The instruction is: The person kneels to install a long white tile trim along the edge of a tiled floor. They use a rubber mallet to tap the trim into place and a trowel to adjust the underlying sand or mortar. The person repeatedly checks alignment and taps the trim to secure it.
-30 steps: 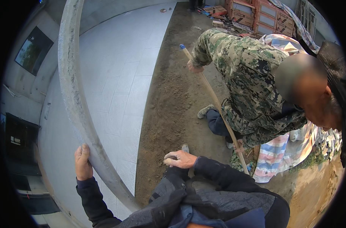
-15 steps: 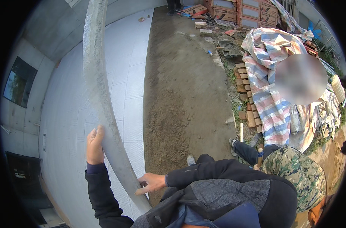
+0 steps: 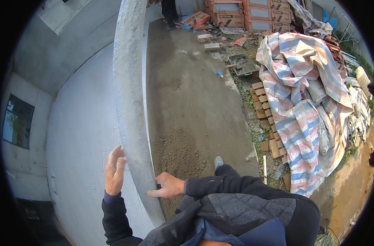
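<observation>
A long pale grey bar (image 3: 133, 102), its upper face rough and mortar-coated, runs from below my body to the far edge of the view. My right hand (image 3: 168, 185) grips its right edge near my body, thumb on top and fingers curled down the side, partly hidden. At the bar's left edge is my left hand (image 3: 114, 171), upright with fingers stretched out; whether the fingertips touch the bar I cannot tell. White patterned tiles or panels (image 3: 82, 143) lie left of the bar. On its right spreads grey-brown mortar (image 3: 203, 106), loose and crumbly near me.
A person in dark trousers (image 3: 169, 14) stands at the far end. Stacked boxes (image 3: 232, 20), a mortar tray (image 3: 242, 65), a blue-handled tool (image 3: 219, 74) and bricks (image 3: 264, 104) line the far and right sides. A striped tarp (image 3: 293, 127) covers a heap. Grey walls (image 3: 20, 82) stand left.
The bar's far part has shifted right in view, now covering most of the white strip beside the mortar. My left hand's fingers have straightened. The camouflage-clad person at right has mostly left view.
</observation>
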Demonstrator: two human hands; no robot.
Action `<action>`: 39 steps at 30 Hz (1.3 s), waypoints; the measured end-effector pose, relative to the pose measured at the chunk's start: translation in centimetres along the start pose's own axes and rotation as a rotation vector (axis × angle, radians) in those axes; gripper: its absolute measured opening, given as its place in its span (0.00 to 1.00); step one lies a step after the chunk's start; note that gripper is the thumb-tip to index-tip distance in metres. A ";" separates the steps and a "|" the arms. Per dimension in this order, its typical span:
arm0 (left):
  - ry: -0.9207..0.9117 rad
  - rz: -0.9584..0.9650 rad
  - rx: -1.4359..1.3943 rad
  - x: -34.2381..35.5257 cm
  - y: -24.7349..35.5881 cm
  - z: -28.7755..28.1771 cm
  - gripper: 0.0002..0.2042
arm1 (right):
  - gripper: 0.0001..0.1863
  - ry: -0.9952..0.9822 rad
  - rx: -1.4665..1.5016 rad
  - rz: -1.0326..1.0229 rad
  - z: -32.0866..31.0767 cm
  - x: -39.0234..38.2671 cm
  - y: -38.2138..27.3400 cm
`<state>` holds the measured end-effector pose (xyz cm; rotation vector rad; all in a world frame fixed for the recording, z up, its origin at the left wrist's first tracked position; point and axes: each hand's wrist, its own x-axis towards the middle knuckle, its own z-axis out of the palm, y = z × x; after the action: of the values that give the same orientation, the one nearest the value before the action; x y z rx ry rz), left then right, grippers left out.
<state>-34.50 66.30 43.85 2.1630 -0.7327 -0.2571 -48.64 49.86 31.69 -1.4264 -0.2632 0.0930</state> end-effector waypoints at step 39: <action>-0.277 -0.120 0.630 83.6 -11.7 26.9 0.64 | 0.14 1.002 0.189 0.040 -103.9 37.7 -5.6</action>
<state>26.99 6.00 22.82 2.8111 -0.9299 -0.4404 11.76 -42.83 29.31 -1.1373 0.5854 -0.5431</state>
